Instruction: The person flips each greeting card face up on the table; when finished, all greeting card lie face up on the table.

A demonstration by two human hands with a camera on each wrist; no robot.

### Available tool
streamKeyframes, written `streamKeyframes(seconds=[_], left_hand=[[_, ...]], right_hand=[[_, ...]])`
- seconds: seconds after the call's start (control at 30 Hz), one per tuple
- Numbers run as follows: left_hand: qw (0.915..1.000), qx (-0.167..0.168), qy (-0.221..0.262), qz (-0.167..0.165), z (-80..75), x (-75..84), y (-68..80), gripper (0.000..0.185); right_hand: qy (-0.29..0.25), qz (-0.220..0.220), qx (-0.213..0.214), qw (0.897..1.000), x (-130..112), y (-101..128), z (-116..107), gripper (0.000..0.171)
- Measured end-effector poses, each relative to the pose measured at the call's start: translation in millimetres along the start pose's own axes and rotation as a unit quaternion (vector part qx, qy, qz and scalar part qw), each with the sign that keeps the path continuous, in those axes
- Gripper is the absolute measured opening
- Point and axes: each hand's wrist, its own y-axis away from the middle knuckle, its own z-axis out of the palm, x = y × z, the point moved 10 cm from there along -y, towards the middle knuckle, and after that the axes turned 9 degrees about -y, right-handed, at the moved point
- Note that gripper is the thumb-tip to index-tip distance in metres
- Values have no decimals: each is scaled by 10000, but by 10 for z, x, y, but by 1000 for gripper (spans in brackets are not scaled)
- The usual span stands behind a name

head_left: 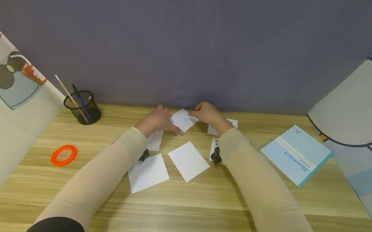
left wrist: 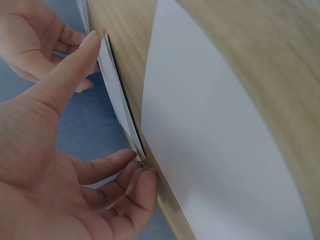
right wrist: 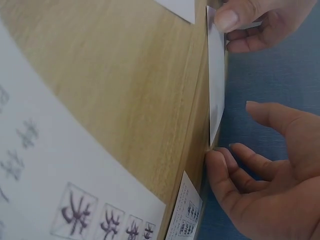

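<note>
A small white square of paper [head_left: 184, 120] lies cornerwise near the back of the table. My left hand [head_left: 161, 121] holds it from the left, thumb at the front corner and curled fingers by the left corner. In the left wrist view, the left thumb [left wrist: 75, 70] lies against one end of the paper [left wrist: 117, 95]. My right hand [head_left: 206, 113] touches its right corner. The right wrist view shows the right fingertips [right wrist: 215, 157] at the paper's end, with the right thumb [right wrist: 270, 115] held apart from it.
White sheets [head_left: 188, 161] [head_left: 148, 173] lie in front of my hands, another [head_left: 155, 140] beside my left wrist. Printed cards [head_left: 233, 123] [head_left: 214, 149] lie near my right wrist. A mesh pen cup [head_left: 82, 111] and an orange tape ring [head_left: 64, 155] stand left; a blue Gambit booklet [head_left: 296, 154] lies right.
</note>
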Motion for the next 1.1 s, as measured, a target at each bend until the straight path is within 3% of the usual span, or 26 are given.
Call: streamKeyframes(seconds=[0.47,1.1], left_hand=[[9998,133,116,14,3,-8,4,112],[9999,6,161,-12,4,-3,-7,106]], right_hand=[[180,-115,50,9998,-26,-19,20,52],[275,-137,-3,9995,6,-46,93,41]])
